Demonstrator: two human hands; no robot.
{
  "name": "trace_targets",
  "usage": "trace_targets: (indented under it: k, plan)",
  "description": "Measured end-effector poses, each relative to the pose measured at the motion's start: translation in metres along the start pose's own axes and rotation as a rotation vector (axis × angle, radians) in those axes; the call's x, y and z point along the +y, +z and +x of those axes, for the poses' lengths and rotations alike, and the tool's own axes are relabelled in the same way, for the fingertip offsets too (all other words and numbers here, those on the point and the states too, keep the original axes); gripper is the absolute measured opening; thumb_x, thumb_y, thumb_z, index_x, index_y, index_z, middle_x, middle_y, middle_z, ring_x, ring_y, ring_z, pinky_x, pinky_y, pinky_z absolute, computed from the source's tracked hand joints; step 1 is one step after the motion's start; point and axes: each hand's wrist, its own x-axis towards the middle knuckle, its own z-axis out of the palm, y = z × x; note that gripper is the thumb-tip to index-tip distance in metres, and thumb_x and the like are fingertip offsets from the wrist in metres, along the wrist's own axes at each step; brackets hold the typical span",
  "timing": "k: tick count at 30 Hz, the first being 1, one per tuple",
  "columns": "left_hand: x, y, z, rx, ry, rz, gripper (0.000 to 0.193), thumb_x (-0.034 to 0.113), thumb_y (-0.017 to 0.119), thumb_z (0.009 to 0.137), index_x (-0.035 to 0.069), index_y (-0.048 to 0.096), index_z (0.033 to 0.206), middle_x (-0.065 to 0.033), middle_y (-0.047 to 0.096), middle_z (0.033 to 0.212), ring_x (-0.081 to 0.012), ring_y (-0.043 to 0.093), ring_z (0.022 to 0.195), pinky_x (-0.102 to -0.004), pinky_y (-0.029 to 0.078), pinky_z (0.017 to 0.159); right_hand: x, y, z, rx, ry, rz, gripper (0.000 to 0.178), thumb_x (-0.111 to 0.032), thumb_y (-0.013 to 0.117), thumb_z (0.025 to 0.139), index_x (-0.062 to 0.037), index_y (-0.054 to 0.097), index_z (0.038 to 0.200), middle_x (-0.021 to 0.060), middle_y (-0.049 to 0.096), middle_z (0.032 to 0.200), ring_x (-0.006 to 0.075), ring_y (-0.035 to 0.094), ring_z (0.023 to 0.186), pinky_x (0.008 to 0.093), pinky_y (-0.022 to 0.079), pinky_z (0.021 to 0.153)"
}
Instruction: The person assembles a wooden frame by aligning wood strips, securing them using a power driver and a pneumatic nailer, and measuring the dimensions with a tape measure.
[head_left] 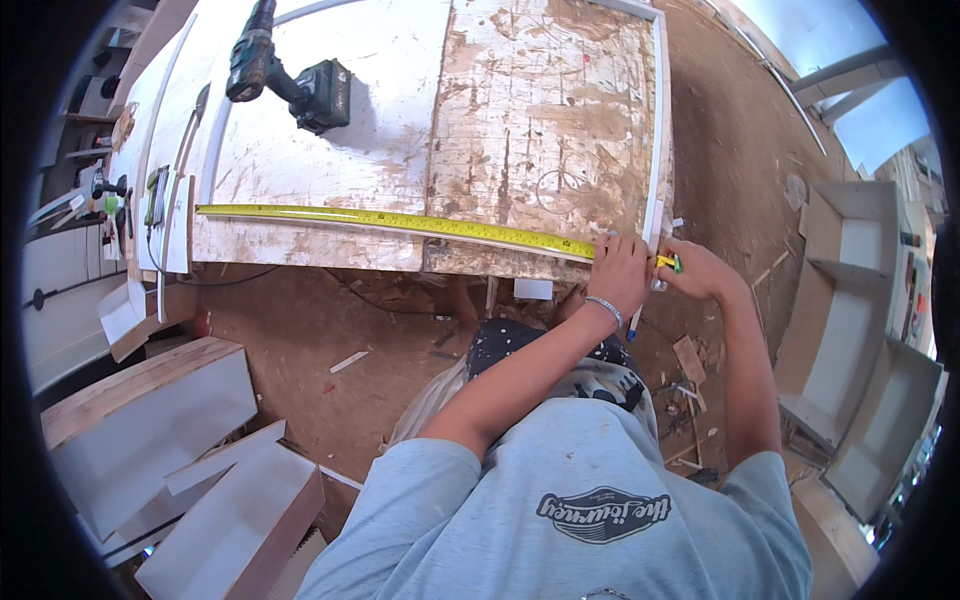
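Observation:
A yellow tape measure (pixel 400 219) stretches along the near edge of the worktable, lying on a narrow white strip. Its far-left end meets a white upright board. My left hand (pixel 622 270) is closed over the tape near the table's right corner, fingers pressing it from above. Just to its right, my right hand (pixel 697 270) is closed round the tape's yellow and green end part, mostly hidden by the fingers. A slim blue-tipped pen or pencil (pixel 634 324) points down below my left hand; what holds it is hidden.
On the worn, paint-stained worktable (pixel 330 180) lies a cordless drill (pixel 318 97) at the back left. White box frames (pixel 845 290) stand on the right. White and wooden panels (pixel 160 420) are stacked at lower left. Wood scraps (pixel 690 375) litter the dirt floor.

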Motion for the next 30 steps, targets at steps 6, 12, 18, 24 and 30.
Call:
trace_targets:
  k: [6, 12, 18, 24, 30]
  plan:
    - [0.009, -0.031, 0.007, 0.052, 0.026, 0.059, 0.029, 0.029, 0.061, 0.094, 0.003, 0.062, 0.106, -0.0141, 0.061, 0.103, -0.0298, 0.056, 0.108, -0.0485, 0.032, 0.109, -0.021, -0.026, -0.018, 0.008, 0.006, -0.025, 0.043, -0.036, 0.067, 0.087, 0.0005, 0.063, 0.108, 0.0258, 0.067, 0.104, 0.0427, 0.063, 0.103, 0.0474, 0.049, 0.089]
    - [-0.033, -0.111, -0.011, -0.064, 0.042, 0.059, 0.026, 0.033, 0.062, 0.093, 0.01, 0.067, 0.104, -0.0111, 0.066, 0.096, -0.0284, 0.061, 0.102, -0.0476, 0.033, 0.107, -0.062, -0.029, -0.041, -0.022, 0.004, -0.048, 0.044, -0.041, 0.069, 0.089, -0.0002, 0.064, 0.105, 0.0237, 0.067, 0.103, 0.0407, 0.064, 0.102, 0.0465, 0.05, 0.088]
    - [-0.074, -0.191, -0.06, -0.256, 0.061, 0.091, 0.018, 0.028, 0.063, 0.093, 0.011, 0.066, 0.096, -0.0078, 0.066, 0.086, -0.0263, 0.064, 0.094, -0.0446, 0.041, 0.096, -0.131, -0.004, -0.042, -0.251, -0.092, 0.109, 0.053, -0.048, 0.069, 0.091, -0.0035, 0.064, 0.12, 0.0218, 0.068, 0.11, 0.0377, 0.065, 0.105, 0.0429, 0.05, 0.09]
    - [-0.135, -0.257, -0.104, -0.451, -0.016, -0.01, 0.02, 0.029, 0.061, 0.096, 0.009, 0.066, 0.094, -0.0107, 0.067, 0.081, -0.0306, 0.066, 0.083, -0.0441, 0.048, 0.083, -0.223, 0.033, -0.022, -0.313, -0.147, 0.113, 0.052, -0.049, 0.066, 0.092, -0.0043, 0.061, 0.119, 0.0194, 0.067, 0.109, 0.0347, 0.064, 0.104, 0.0414, 0.049, 0.089]
    - [-0.203, -0.312, -0.136, -0.763, -0.089, -0.124, 0.024, 0.03, 0.059, 0.097, 0.007, 0.065, 0.092, -0.0153, 0.07, 0.084, -0.035, 0.068, 0.083, -0.0484, 0.051, 0.078, -0.301, 0.069, -0.013, -0.377, -0.08, 0.107, 0.055, -0.05, 0.067, 0.091, -0.0046, 0.061, 0.121, 0.0197, 0.067, 0.111, 0.0374, 0.064, 0.106, 0.0429, 0.05, 0.091]
